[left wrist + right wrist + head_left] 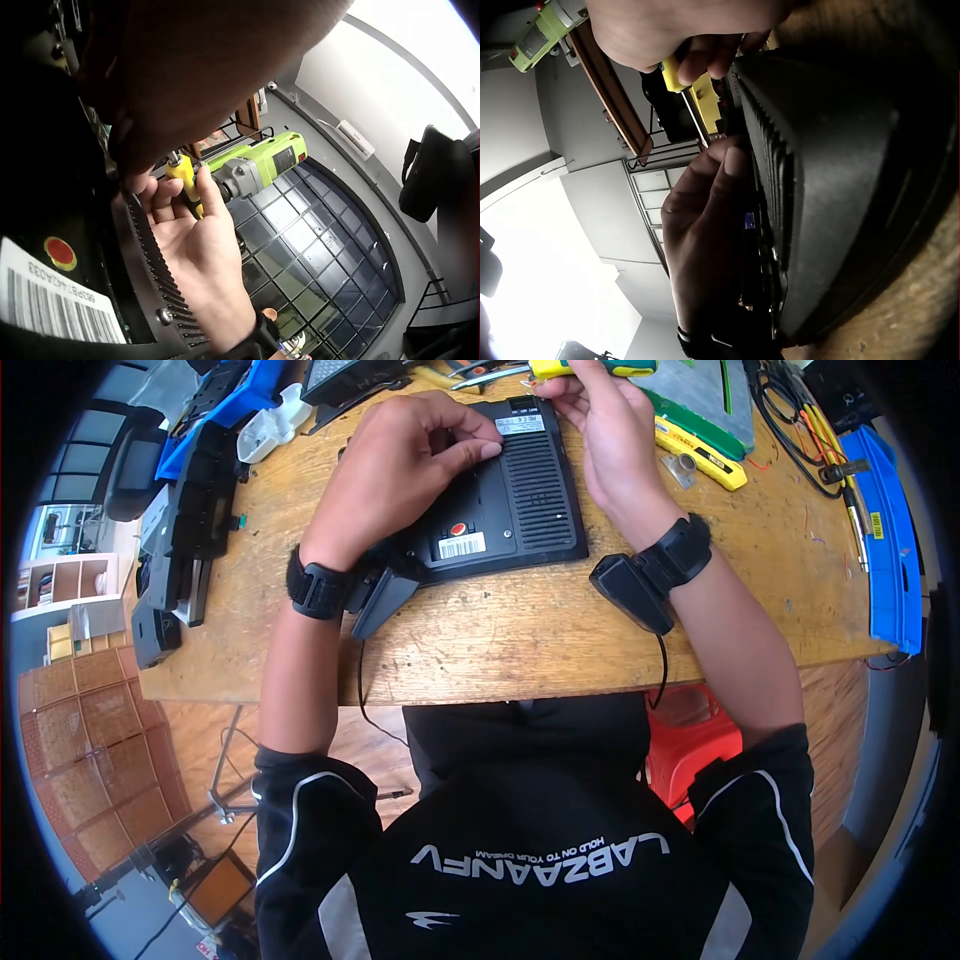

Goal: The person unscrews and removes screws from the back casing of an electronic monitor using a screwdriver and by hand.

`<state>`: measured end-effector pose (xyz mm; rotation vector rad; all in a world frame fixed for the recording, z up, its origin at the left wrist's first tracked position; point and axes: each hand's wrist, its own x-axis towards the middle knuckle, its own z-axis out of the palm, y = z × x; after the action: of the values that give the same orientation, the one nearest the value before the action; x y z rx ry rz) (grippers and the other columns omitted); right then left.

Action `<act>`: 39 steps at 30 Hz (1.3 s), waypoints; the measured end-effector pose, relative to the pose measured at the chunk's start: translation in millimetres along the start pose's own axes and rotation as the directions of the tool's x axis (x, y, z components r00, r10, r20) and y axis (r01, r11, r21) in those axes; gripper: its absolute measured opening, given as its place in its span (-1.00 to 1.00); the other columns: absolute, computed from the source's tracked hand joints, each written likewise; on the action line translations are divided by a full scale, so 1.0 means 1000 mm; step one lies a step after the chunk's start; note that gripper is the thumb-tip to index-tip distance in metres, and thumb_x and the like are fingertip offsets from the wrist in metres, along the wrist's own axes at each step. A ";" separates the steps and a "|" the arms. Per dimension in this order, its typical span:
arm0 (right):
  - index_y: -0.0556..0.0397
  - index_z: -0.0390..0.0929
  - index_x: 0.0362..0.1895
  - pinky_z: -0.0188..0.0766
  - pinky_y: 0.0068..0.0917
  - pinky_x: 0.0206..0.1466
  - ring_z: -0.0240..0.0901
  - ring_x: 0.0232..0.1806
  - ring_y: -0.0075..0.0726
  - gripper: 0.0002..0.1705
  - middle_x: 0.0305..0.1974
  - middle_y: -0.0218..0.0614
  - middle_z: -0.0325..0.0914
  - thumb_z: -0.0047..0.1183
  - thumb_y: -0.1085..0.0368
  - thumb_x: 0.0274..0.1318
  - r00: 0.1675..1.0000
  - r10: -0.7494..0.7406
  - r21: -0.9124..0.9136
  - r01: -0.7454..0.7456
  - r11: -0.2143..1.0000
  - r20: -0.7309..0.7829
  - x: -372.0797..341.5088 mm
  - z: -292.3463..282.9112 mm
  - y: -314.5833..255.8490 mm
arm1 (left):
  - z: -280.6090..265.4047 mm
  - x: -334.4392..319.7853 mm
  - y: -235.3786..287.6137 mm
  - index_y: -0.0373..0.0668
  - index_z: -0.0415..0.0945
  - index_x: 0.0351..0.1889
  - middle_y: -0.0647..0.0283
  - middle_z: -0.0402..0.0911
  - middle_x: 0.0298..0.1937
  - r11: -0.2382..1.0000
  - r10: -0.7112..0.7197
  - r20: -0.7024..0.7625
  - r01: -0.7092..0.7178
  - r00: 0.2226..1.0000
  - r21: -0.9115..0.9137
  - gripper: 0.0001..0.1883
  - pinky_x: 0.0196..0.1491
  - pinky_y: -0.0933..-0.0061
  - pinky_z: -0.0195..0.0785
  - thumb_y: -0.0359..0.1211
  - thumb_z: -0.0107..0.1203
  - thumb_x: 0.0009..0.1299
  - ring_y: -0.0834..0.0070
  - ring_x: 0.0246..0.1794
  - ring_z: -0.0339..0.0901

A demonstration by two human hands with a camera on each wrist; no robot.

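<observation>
A flat black plastic device lies on the wooden bench, its slotted side up, with a barcode sticker and a red round sticker. My left hand rests over its left part, fingers curled; thumb and index tips come together beside the printed label, with nothing visible between them. At the device's far right corner, my right hand grips a yellow-and-green screwdriver. Its metal shaft points left, past the device's far edge. In the right wrist view the yellow handle shows under the fingers.
To the right lie a yellow utility knife, cables and a blue tray. White plastic parts and black cases stand at the left. A red stool is below the bench's front edge.
</observation>
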<state>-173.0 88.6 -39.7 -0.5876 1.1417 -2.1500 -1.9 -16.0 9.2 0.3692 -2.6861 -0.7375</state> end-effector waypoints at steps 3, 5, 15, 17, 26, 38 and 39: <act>0.10 0.65 -0.27 0.41 -0.56 -0.20 0.50 -0.34 -0.52 -0.67 -0.38 -0.40 0.62 0.12 0.11 0.47 1.000 -0.016 0.009 0.016 1.000 -0.005 -0.001 0.001 -0.001 | 0.002 -0.001 0.001 -0.26 0.74 -0.13 0.26 0.75 -0.28 1.000 -0.011 -0.016 0.011 1.000 0.013 -0.82 -0.19 0.51 0.48 -0.35 0.34 0.42 0.58 -0.32 0.63; 0.10 0.65 -0.27 0.40 -0.56 -0.21 0.50 -0.35 -0.54 -0.67 -0.39 -0.40 0.62 0.12 0.11 0.46 1.000 -0.012 0.015 0.012 1.000 0.005 0.001 0.000 0.000 | 0.005 -0.001 0.000 -0.25 0.74 -0.13 0.26 0.76 -0.29 1.000 -0.018 -0.033 0.018 0.999 0.021 -0.82 -0.20 0.53 0.48 -0.34 0.35 0.41 0.60 -0.33 0.62; 0.09 0.65 -0.28 0.40 -0.56 -0.23 0.48 -0.37 -0.55 -0.67 -0.41 -0.42 0.61 0.14 0.10 0.45 1.000 -0.005 -0.027 0.005 1.000 -0.019 0.000 0.001 0.000 | 0.003 -0.002 -0.003 -0.24 0.76 -0.23 0.34 0.74 -0.36 0.998 -0.057 -0.066 0.056 0.996 -0.013 -0.81 -0.29 0.60 0.41 -0.31 0.43 0.33 0.68 -0.40 0.57; 0.09 0.65 -0.29 0.39 -0.56 -0.22 0.48 -0.36 -0.55 -0.67 -0.40 -0.42 0.61 0.14 0.10 0.45 1.000 0.010 -0.021 -0.011 1.000 -0.028 0.000 0.002 -0.001 | 0.005 -0.002 -0.003 -0.23 0.77 -0.24 0.35 0.73 -0.38 0.995 -0.089 -0.060 0.086 0.994 -0.051 -0.81 -0.31 0.60 0.40 -0.31 0.44 0.33 0.69 -0.41 0.55; 0.09 0.65 -0.28 0.40 -0.56 -0.19 0.49 -0.35 -0.53 -0.68 -0.38 -0.42 0.61 0.14 0.10 0.45 0.999 -0.022 -0.020 0.022 1.000 -0.025 0.001 0.001 0.002 | 0.010 -0.003 -0.010 -0.24 0.78 -0.27 0.33 0.63 -0.52 0.998 0.034 -0.145 -0.042 0.989 -0.052 -0.76 -0.47 0.55 0.25 -0.26 0.48 0.24 0.66 -0.58 0.36; 0.08 0.65 -0.29 0.40 -0.57 -0.19 0.50 -0.34 -0.54 -0.66 -0.38 -0.42 0.62 0.12 0.09 0.46 1.000 -0.028 -0.039 0.027 0.999 -0.013 -0.001 0.002 -0.001 | 0.013 -0.003 -0.010 -0.23 0.78 -0.23 0.37 0.71 -0.41 0.999 0.002 -0.157 -0.010 0.988 -0.052 -0.77 -0.41 0.61 0.29 -0.27 0.47 0.30 0.70 -0.49 0.46; 0.08 0.65 -0.29 0.40 -0.56 -0.19 0.50 -0.34 -0.53 -0.66 -0.38 -0.42 0.62 0.12 0.09 0.46 1.000 -0.024 -0.021 0.023 0.999 -0.011 -0.002 0.003 -0.002 | 0.013 -0.003 -0.010 -0.24 0.78 -0.23 0.37 0.71 -0.41 0.998 -0.012 -0.149 0.003 0.989 -0.056 -0.77 -0.41 0.62 0.31 -0.27 0.47 0.30 0.71 -0.48 0.48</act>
<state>-170.5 88.9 -36.6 -0.6018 1.1705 -2.1660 -2.4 -17.0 -7.3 0.4041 -2.5203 -0.7547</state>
